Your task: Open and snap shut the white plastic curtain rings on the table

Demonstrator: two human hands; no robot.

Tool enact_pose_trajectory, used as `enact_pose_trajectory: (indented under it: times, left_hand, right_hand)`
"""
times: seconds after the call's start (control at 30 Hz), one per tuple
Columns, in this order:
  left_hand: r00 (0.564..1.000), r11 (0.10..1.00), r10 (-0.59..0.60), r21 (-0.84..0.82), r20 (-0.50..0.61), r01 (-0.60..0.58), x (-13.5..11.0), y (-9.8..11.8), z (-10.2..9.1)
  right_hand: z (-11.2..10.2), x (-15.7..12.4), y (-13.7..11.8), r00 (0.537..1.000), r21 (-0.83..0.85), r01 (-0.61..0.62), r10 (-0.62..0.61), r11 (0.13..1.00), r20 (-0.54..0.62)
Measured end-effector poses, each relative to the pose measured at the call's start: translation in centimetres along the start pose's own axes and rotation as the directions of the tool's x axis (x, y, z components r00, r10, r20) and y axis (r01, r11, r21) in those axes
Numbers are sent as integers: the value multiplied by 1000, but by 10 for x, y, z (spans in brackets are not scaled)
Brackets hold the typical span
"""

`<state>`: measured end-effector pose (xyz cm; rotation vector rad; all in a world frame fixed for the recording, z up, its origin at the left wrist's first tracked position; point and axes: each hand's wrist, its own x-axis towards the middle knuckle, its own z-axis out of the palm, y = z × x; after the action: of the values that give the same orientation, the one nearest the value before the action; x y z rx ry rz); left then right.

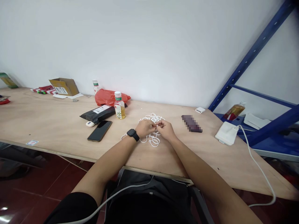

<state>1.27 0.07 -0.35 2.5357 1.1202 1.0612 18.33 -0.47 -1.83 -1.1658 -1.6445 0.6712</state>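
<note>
My left hand [146, 128], with a black smartwatch [133, 134] on its wrist, has its fingers closed in a pinch. Its fingertips meet those of my right hand [166, 130], which is pinched too. A bit of white shows between them, apparently part of a white plastic ring, though the fingers cover most of it. Around and beneath both hands lies a loose pile of several thin white plastic rings [154, 142] with small heads, like looped cable ties. One more ring [123, 137] rests left of the watch, partly covered by my wrist.
Left on the wooden table [58, 124] are a phone [100, 130], a black parcel [95, 114], a drink bottle [119, 107], a red plastic bag [105, 97] and a cardboard box [65, 87]. A blurred-out dark object [191, 123] and a white power adapter [226, 133] with its cable lie right, near a blue rack [252, 56].
</note>
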Motion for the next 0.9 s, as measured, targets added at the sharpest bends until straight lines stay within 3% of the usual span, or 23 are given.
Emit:
enact_pose_trajectory:
  times: [0.13,0.27,0.37,0.43,0.53,0.7,0.8,0.9]
  left_hand:
    - [1000,983,28,-180,-10,-29,0,2,2]
    - [998,967,-55,-248,3,54,2,0,-3]
    - [977,972,-204,-135,-64,194,2,-17,-13]
    - [928,932,-353,43,-117,359,0,-33,-19]
    - [850,818,-523,242,-64,521,-5,-53,-24]
    - [787,758,-614,324,61,567,-7,-60,-21]
    - [783,761,-618,305,74,572,-4,-53,-20]
    - [803,772,-596,291,19,565,-1,-43,-22]
  right_hand:
    - [-2,2,-2,1000,77,10,-11,997,17]
    - [-8,3,2,1000,60,15,-16,998,25]
    - [-14,2,8,998,-53,12,-9,999,61]
    - [-18,2,12,989,-171,40,-14,984,149]
    - [-21,1,14,949,-306,141,-40,941,313]
    - [-19,1,13,911,-362,250,-91,898,403]
    - [-17,1,12,908,-369,264,-101,891,407]
    - [-18,-1,11,911,-376,255,-91,891,403]
